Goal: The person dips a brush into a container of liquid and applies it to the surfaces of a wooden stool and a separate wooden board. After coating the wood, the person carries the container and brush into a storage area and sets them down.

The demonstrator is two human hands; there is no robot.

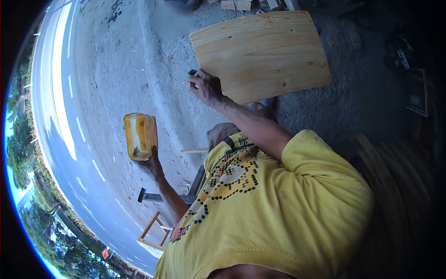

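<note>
Head view, and here we are, looking down past a yellow shirt [278,204] at two bare hands. Over at nine o'clock, the left hand [149,163] has the jar [141,135], fingers curled around its lower end, the grip partly hidden behind it. Amber and brown stains run down the jar's side, with a paler streak between them, and it's up in the air, well apart from the board.

Up towards eleven o'clock, the right hand [205,87] is nearly closed, fingers bent, pinching a small dark piece [193,72]; too little shows to say what that is. The hand is right at the left edge of the board [265,56], and whether it touches the wood, I can't tell. And what a board! Broad, pale, knots and grain on show, filling the one o'clock side.

Round the dial: wood scraps [236,5] at twelve, curved planks [395,181] at four, a wooden frame [151,230] at seven, a dark metal bar [160,197] at eight, and a sunlit road [69,116] sweeping down the left, beyond the rough grey ground [116,69].
</note>
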